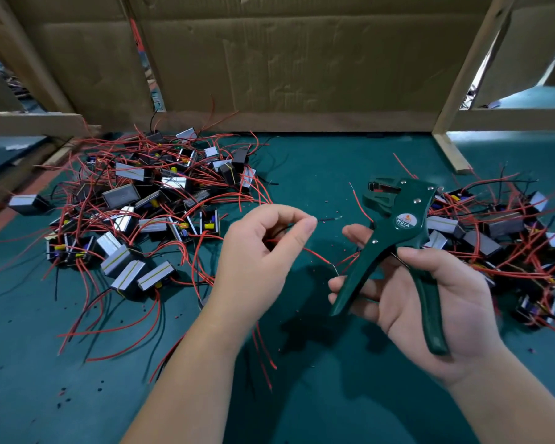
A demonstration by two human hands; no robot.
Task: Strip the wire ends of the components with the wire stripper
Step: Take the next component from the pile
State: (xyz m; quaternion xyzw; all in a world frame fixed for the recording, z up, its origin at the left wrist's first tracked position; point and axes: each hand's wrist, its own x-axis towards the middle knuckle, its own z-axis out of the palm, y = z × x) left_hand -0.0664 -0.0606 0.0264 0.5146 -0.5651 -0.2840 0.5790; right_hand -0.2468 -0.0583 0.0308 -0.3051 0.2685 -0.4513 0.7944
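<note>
My right hand (430,302) grips the handles of the green wire stripper (398,232), held upright above the mat with its jaws (382,190) up and nothing in them. My left hand (263,251) pinches a thin black wire (329,218) between thumb and forefinger; its bare tip points right toward the stripper, a short gap away. Red wires (318,256) also run out of that hand toward the stripper's handles. The component they belong to is hidden by my left hand.
A heap of small boxed components (141,213) with red and black wires lies at the left on the green mat (302,395). A second heap (500,238) lies at the right. Cardboard walls (285,59) and a wooden post (462,91) close the back. Bits of insulation dot the mat.
</note>
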